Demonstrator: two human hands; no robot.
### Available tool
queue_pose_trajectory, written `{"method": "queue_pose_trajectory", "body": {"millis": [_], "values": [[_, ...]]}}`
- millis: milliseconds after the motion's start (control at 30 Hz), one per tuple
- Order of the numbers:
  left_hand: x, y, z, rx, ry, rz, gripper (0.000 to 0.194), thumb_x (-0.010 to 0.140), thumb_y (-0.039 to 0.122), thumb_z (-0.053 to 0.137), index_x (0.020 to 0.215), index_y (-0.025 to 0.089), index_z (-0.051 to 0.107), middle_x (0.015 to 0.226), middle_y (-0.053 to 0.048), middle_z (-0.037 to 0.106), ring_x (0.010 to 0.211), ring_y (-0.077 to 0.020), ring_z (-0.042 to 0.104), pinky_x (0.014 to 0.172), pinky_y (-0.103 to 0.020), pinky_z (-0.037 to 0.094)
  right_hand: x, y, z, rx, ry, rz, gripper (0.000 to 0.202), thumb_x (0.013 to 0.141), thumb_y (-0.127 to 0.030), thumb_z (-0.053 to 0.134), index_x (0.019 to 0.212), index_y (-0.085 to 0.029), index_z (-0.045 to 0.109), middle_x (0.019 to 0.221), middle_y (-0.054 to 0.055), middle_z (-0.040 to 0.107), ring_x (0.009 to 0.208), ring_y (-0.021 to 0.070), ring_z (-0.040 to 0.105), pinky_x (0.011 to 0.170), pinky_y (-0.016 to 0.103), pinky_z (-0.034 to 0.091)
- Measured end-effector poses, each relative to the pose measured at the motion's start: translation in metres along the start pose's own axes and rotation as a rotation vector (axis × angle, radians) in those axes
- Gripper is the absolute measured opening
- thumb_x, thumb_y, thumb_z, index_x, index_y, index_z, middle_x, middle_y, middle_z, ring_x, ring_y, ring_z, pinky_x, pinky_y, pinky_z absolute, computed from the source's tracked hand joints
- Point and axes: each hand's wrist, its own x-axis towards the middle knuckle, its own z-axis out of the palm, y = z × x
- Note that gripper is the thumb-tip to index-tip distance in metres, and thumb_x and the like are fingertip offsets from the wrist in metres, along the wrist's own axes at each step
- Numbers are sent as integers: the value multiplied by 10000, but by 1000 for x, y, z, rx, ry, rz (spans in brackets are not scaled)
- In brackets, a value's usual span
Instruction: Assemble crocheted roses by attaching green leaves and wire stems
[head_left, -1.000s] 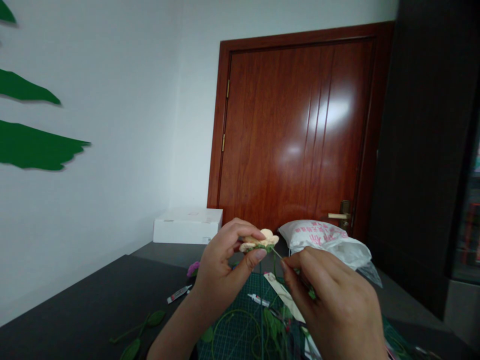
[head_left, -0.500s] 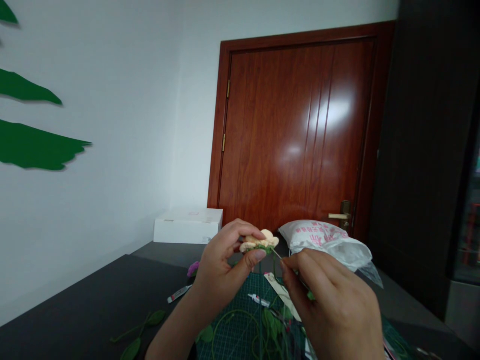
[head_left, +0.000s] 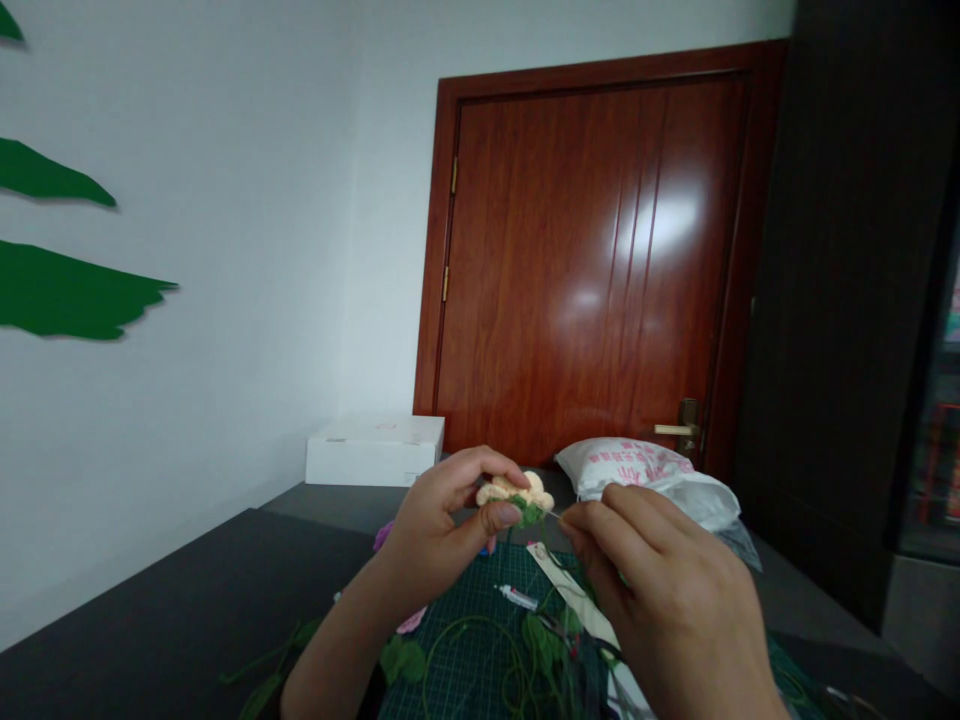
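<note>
Between the thumb and fingers of my left hand [head_left: 446, 535] is a small cream crocheted flower [head_left: 535, 489] with a green underside [head_left: 529, 511]. My right hand [head_left: 667, 585] pinches a thin metal needle-like tool [head_left: 553, 514]; its tip meets the green part at the flower's right edge, and most of its length is hidden by my fingers. A green strand hangs below the flower. Under both hands lies a green cutting mat [head_left: 472, 660] with a small glue tube [head_left: 517, 597] and a pale strip [head_left: 574, 595] on it.
Green leaves and looped stems [head_left: 544, 640] lie on the mat beside scissors partly hidden by my right hand. A pink piece [head_left: 412, 620] and a purple piece [head_left: 382, 535] show by my left arm. Behind stand a white box [head_left: 375, 455] and a white plastic bag [head_left: 637, 465].
The flower has tipped and dropped slightly, showing more of its green underside. The tool in my right hand now lies flatter. My left forearm has shifted a little left.
</note>
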Motion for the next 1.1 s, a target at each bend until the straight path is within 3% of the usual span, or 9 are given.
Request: {"method": "queue_pose_trajectory", "body": {"millis": [367, 667, 1100], "values": [[0, 2, -3, 10, -99, 37, 114, 891, 218, 630, 994, 184, 666, 986, -49, 616, 660, -92, 567, 550, -194, 480, 1, 9, -3, 13, -37, -58, 235, 972, -211, 510, 791, -192, 658, 709, 35, 552, 704, 212, 479, 627, 340, 283], [0, -3, -2, -189, -165, -59, 216, 866, 346, 670, 959, 152, 655, 930, -51, 593, 592, -74, 513, 489, -180, 435, 2, 29, 8, 519, -224, 133, 209, 951, -209, 557, 754, -200, 626, 704, -3, 564, 707, 163, 529, 628, 292, 348], [1, -1, 5, -364, -102, -48, 167, 839, 285, 701, 881, 139, 629, 906, -34, 554, 613, -73, 512, 457, -159, 450, 2, 30, 14, 694, -181, 262, 260, 939, -304, 571, 710, -198, 630, 653, -11, 582, 646, 153, 557, 596, 272, 378]]}}
